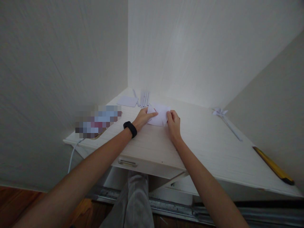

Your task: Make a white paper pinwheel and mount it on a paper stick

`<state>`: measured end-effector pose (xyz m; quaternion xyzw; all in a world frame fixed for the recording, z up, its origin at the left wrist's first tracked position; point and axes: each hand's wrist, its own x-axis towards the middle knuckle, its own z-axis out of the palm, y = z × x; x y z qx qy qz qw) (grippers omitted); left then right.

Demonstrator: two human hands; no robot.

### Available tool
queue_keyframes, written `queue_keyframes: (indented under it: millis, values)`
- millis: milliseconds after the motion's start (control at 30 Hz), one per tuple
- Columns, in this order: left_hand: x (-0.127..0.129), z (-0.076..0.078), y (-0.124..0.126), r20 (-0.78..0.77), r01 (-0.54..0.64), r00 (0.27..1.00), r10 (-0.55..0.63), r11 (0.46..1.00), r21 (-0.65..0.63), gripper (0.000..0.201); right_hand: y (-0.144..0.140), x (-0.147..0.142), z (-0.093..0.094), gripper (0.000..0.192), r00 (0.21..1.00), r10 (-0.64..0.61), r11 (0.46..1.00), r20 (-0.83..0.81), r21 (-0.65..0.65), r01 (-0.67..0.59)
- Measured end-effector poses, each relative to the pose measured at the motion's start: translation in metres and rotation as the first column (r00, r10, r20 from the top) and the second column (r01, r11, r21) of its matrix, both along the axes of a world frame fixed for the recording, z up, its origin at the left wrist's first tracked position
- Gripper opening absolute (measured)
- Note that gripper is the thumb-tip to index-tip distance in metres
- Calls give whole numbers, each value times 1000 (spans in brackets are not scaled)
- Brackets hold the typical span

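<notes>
A white sheet of paper [161,117] with slits cut into it is held between my two hands, just over the white tabletop. My left hand [143,118], with a black band at the wrist, pinches the sheet's left side, its thumb lying across the top. On the right edge, my right hand [174,123] grips the paper between thumb and curled fingers. Behind the sheet lie several thin rolled paper sticks [144,98], and to their left a flat stack of paper [127,101]. A paper pinwheel [220,112] on a paper stick rests at the far right.
A yellow utility knife [273,164] lies by the right wall. On the left is a blurred phone-like object [99,122] with a white cable [71,156] running over the table edge. Walls enclose the white table [201,139]. A drawer handle [127,163] shows in front.
</notes>
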<state>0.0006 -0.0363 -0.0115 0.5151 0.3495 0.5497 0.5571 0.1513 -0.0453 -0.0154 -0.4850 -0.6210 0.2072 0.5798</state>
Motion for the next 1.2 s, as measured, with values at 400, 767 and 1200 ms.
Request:
queue_keyframes:
  millis: [400,767,1200]
  values:
    - [-4,-8,10,113,-165,980,165,986,-5,38,10,-1,-9,20,987,154,988,-55,4,-154]
    - [-2,-5,7,103,-113,988,113,994,-5,34,7,-3,-7,32,981,172,985,-95,-6,-173]
    - [-1,-7,9,-4,-53,999,54,998,39,32,7,-4,-8,31,983,159,986,-93,-28,-162]
